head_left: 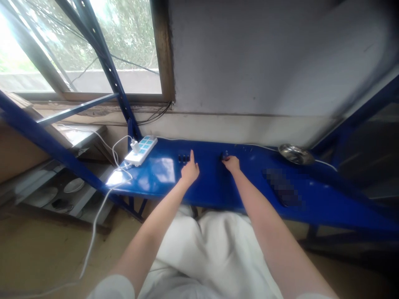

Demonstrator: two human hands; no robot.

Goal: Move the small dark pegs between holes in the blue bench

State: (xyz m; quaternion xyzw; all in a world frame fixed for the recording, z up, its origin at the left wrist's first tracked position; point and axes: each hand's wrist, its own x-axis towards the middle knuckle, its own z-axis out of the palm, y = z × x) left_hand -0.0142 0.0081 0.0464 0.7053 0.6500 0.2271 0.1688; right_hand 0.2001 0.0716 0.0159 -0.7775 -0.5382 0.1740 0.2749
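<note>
My left hand (pixel 190 171) rests over the blue shelf top with its index finger stretched out, thumb apart and the other fingers curled; nothing shows in it. Right beside that finger, several small dark pieces (pixel 183 158) stand in a short row. Further right, my right hand (pixel 232 164) is closed in a pinch at a small dark piece (pixel 222 156), whose kind is too small to make out. A little clear or shiny bit (pixel 226 153) shows just behind those fingertips.
On the blue shelf (pixel 208 189), a white power strip (pixel 141 150) with a plugged-in charger sits at the left. At the right are a shiny metal dish (pixel 296 154) and a blurred dark object (pixel 282 189). A white cable (pixel 93 232) hangs left, by a blue post (pixel 109 62).
</note>
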